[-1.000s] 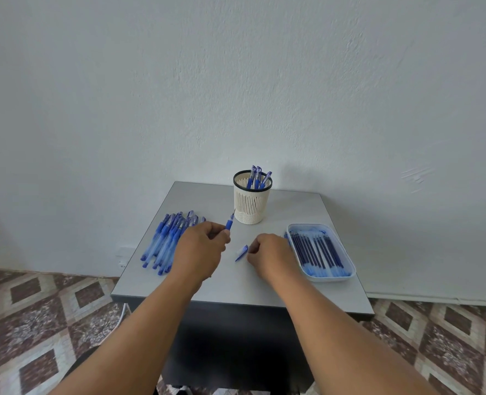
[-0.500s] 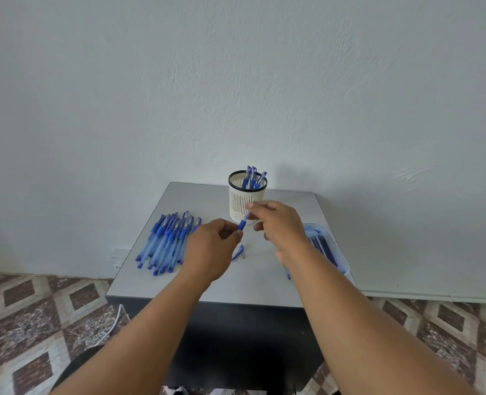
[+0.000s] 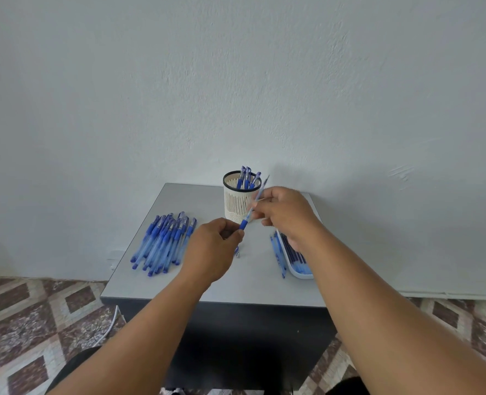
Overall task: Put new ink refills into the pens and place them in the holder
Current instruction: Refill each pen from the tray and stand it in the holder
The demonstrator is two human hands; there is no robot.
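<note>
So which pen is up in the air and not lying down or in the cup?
The pen held between both hands: the left hand pinches its blue grip end, the right hand its clear barrel. The pile of pens lies on the table, others stand in the holder.

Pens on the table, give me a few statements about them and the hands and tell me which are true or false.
1. The holder already has pens in it. True.
2. The loose pens lie to the right of the holder. False: they lie to its left; the tray is on the right.
3. Both hands grip one pen. True: the left hand holds its blue grip end, the right hand its upper part.
4. The holder lies tipped on its side. False: it stands upright.
5. The tray holds nothing. False: dark blue refills lie in it.
</note>
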